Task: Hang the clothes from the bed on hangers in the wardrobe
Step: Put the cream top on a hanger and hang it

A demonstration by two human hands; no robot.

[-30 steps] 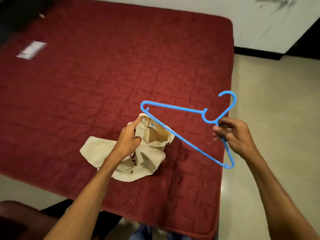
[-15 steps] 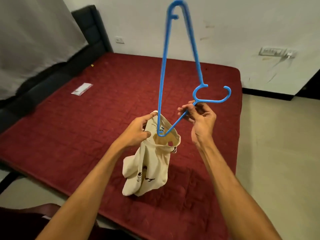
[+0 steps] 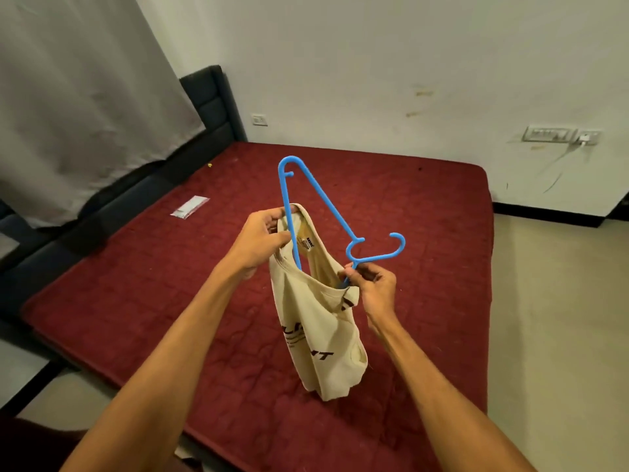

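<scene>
A cream T-shirt [image 3: 320, 338] with dark lettering hangs in the air above the red bed [image 3: 143, 287]. My left hand [image 3: 263, 238] grips its collar at the top. A blue plastic hanger [image 3: 323, 206] stands tilted, one end pushed down through the neck opening and hidden inside the shirt, the other end sticking up. My right hand [image 3: 372, 284] pinches the hanger just below its hook, at the collar's right side. The wardrobe is not in view.
A small clear packet [image 3: 189, 206] lies on the bed's left part. A black headboard [image 3: 212, 103] and a grey curtain [image 3: 78, 97] stand at the left. White wall with switch plates [image 3: 548, 133] at the back; beige floor [image 3: 558, 335] to the right.
The shirt rose off the bed and hangs higher. The hanger sank deeper into the neck opening, and my right hand moved down to the collar.
</scene>
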